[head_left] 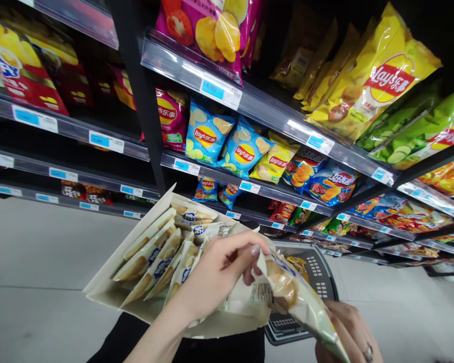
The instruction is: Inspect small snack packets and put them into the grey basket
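Observation:
A pale snack bag (293, 290) printed with round golden pieces hangs tilted between my two hands. My left hand (227, 264) pinches its upper corner between thumb and fingers. Gripping the lower right end of the bag is my right hand (350, 330), which has a ring on it and is partly hidden behind the bag. Under my left wrist is an open white carton (109, 280). Several similar pale bags (162, 262) stand in it in a slanted row. What supports the carton is hidden.
A grey shopping basket (320, 267) with a golden packet (298, 264) inside stands below, behind the bag. Ahead, shelves (219, 174) hold many chip bags, including blue ones (206, 133) and large yellow ones (386, 75). A black upright (136, 75) divides the shelving.

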`<action>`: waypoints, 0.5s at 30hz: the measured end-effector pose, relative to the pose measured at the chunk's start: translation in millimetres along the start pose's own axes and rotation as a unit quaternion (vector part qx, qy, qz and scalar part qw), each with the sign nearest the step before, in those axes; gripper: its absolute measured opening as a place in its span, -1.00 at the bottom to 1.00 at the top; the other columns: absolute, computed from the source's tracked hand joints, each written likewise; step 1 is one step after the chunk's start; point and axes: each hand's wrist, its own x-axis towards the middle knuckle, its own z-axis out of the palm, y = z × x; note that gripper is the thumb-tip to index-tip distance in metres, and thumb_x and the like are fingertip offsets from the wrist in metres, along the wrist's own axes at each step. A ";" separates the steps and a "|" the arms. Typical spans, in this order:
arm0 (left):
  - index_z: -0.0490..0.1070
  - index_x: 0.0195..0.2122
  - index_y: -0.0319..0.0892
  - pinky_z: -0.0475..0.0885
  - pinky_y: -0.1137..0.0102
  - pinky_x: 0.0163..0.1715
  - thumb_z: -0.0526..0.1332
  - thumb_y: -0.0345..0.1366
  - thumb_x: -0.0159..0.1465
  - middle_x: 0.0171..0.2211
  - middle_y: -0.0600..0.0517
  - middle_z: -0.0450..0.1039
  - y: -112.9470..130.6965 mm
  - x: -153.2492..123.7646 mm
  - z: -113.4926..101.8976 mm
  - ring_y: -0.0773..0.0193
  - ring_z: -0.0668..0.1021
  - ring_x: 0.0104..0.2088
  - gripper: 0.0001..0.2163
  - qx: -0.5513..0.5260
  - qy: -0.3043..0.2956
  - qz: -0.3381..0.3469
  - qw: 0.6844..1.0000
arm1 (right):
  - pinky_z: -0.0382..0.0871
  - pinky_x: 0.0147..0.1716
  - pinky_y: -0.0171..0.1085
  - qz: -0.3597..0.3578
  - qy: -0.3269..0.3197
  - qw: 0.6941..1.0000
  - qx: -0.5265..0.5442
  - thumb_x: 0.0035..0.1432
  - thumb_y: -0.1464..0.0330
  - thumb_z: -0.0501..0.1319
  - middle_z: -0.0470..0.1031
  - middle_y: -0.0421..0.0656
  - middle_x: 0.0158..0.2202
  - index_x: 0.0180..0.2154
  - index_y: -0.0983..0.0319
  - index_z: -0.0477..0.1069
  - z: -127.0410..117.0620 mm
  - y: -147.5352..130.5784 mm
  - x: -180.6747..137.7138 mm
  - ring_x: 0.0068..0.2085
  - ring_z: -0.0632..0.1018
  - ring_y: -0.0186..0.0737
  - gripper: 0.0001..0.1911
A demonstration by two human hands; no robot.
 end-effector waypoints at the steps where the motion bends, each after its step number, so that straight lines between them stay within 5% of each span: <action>1: 0.54 -0.36 -0.11 0.38 0.45 -0.37 0.07 -0.19 0.30 -0.41 0.01 0.52 0.6 0.1 -0.1 0.22 0.53 -0.36 -0.74 -0.009 0.003 -0.005 1.000 | 0.38 -0.35 -0.13 0.012 0.006 1.000 0.012 0.11 0.23 0.31 0.56 -0.15 -0.48 -0.31 0.01 0.57 1.8 -1.5 -1.7 -0.40 0.54 -0.12 -0.91; 8: 0.51 -0.53 -0.19 0.26 0.50 -0.61 0.29 -0.23 0.09 -0.61 0.05 0.46 -0.5 3.2 3.8 0.33 0.43 -0.60 -0.85 -0.060 -0.019 -0.088 0.994 | 0.44 -0.40 -0.22 0.072 0.025 0.992 0.106 0.18 0.13 0.20 0.59 -0.05 -0.42 -0.37 0.18 0.58 -0.5 7.2 1.8 -0.38 0.59 -0.11 -0.70; 12: 0.46 -0.50 -0.16 0.23 0.52 -0.59 0.31 -0.32 0.06 -0.64 0.12 0.41 -3.8 4.5 9.1 0.38 0.40 -0.61 -0.94 -0.067 -0.016 -0.111 0.991 | 0.42 -0.56 -0.39 0.215 0.038 0.962 0.165 -0.11 0.32 0.45 0.54 -0.16 -0.54 -0.50 0.25 0.48 3.3 12.8 10.1 -0.53 0.55 -0.27 -0.80; 15: 0.41 -0.34 -0.14 0.13 0.55 -0.63 0.28 -0.38 0.08 -0.71 0.23 0.29 -5.6 5.1 12.4 0.43 0.28 -0.66 -0.88 -0.083 0.004 -0.114 0.990 | 0.43 -0.58 -0.42 0.339 0.033 0.913 0.223 -0.22 0.40 0.50 0.52 -0.26 -0.59 -0.37 0.23 0.43 3.7 18.9 10.5 -0.61 0.51 -0.35 -0.66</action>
